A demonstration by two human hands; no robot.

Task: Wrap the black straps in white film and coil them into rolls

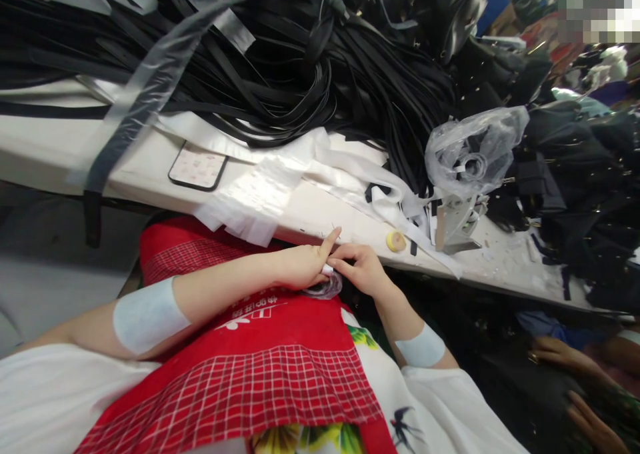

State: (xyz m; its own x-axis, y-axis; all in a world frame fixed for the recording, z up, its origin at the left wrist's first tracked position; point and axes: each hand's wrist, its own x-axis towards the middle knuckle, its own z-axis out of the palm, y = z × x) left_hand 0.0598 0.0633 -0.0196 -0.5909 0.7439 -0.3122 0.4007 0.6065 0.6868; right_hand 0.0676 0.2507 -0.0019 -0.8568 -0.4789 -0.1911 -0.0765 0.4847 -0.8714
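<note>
A roll of clear tape [327,286] is held low over the red apron [295,327], just off the table's front edge. My left hand [305,266] is closed around the roll's upper side, its index finger pointing out toward the table. Close against it, my right hand [361,267] has its thumb and index finger pinched together at a small white piece [327,269] by the roll. Part of the roll is hidden under the fingers. Translucent white strips [255,201] hang over the table edge in front of my left forearm.
Black straps [280,61] pile along the table [135,174]. A phone [199,166] lies at left, a small yellow roll [396,241] right of my hands. Beyond are a clear plastic bag [475,151] and black bags [590,154]. Another person's hands [565,357] show at lower right.
</note>
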